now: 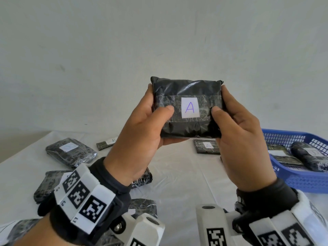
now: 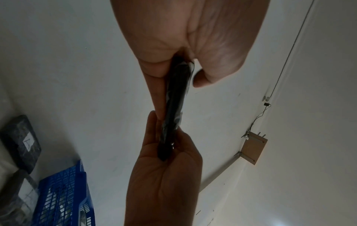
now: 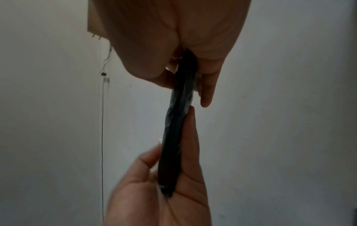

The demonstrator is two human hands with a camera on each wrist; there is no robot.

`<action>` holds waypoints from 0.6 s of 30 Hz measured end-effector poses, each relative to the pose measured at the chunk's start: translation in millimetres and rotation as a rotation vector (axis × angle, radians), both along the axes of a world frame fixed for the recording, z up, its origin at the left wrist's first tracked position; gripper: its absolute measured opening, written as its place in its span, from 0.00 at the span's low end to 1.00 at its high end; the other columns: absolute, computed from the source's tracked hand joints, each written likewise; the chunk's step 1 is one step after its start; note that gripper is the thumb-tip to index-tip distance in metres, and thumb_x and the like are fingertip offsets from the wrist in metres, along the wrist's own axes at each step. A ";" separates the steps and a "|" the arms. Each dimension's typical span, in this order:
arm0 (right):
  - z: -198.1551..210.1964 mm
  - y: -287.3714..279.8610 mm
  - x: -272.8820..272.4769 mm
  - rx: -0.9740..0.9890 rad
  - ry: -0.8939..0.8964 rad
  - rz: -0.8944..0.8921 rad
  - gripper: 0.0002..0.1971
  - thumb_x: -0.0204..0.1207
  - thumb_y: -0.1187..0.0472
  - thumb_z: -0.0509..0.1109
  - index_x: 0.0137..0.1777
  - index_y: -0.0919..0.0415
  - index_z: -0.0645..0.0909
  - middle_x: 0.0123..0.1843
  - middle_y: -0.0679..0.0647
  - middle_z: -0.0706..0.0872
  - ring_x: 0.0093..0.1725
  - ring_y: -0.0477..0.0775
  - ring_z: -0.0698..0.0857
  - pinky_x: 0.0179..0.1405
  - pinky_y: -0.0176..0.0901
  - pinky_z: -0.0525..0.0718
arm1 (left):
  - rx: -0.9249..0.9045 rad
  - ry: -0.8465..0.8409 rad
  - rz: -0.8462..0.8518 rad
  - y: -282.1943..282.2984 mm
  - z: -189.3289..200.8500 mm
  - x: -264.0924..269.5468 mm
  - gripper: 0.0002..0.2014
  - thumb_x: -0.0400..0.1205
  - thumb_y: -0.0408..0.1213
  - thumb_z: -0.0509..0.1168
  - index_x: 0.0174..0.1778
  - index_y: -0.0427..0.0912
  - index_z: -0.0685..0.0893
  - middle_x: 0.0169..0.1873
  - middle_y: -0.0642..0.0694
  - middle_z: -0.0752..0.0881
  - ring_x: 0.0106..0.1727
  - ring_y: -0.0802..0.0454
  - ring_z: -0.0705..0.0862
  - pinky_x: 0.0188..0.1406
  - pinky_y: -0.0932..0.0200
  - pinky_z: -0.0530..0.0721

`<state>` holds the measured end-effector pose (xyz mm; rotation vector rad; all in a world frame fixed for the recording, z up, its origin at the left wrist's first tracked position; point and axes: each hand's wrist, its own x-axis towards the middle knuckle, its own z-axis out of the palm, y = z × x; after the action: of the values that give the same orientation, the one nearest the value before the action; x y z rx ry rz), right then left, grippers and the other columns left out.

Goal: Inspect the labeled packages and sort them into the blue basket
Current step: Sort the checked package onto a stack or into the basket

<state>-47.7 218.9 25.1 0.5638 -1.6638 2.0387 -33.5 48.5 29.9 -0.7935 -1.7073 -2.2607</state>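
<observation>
I hold a flat black plastic-wrapped package [image 1: 186, 89] upright in front of me, its white label with a handwritten "A" [image 1: 190, 107] facing me. My left hand [image 1: 158, 103] grips its left edge, thumb on the front and fingers behind. On the opposite edge my right hand [image 1: 221, 102] holds it the same way. Both wrist views show the package edge-on [image 2: 176, 97] [image 3: 177, 122], pinched between the two hands. The blue basket [image 1: 301, 180] stands on the table at the right, below my right hand, with two wrapped packages [image 1: 284, 155] [image 1: 310, 155] inside.
Several black labeled packages lie on the white table: one at far left [image 1: 71, 152], a thin one marked "B" [image 1: 106, 143], another marked "A" [image 1: 206, 146] under the held one, more near my left wrist [image 1: 46, 183] [image 1: 142, 207]. A plain wall stands behind.
</observation>
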 end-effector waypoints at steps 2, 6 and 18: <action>0.6 3.1 -0.5 -0.079 -0.030 0.065 0.25 0.91 0.71 0.59 0.86 0.58 0.73 0.60 0.45 0.95 0.59 0.45 0.93 0.58 0.35 0.89 | 0.012 -0.028 -0.003 -1.6 0.5 -0.8 0.21 0.91 0.25 0.52 0.70 0.52 0.82 0.57 0.46 0.94 0.56 0.47 0.94 0.48 0.50 0.93; 2.1 4.9 -0.2 -0.097 -0.032 0.076 0.23 0.90 0.72 0.60 0.84 0.61 0.75 0.58 0.46 0.96 0.57 0.44 0.93 0.56 0.35 0.89 | 0.080 -0.086 -0.039 -3.5 2.3 -3.1 0.17 0.90 0.25 0.54 0.67 0.42 0.84 0.51 0.41 0.95 0.51 0.46 0.94 0.47 0.49 0.94; 5.5 2.0 4.8 0.220 0.110 -0.016 0.18 0.85 0.65 0.70 0.74 0.54 0.82 0.62 0.51 0.94 0.64 0.51 0.92 0.67 0.47 0.88 | 0.065 -0.062 -0.013 -0.5 -2.5 -6.7 0.19 0.85 0.21 0.63 0.70 0.41 0.83 0.57 0.41 0.94 0.55 0.47 0.94 0.50 0.55 0.92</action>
<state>-43.0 220.9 30.6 0.7202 -1.8313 1.7907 -40.2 47.9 27.4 -0.7308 -1.6498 -2.3599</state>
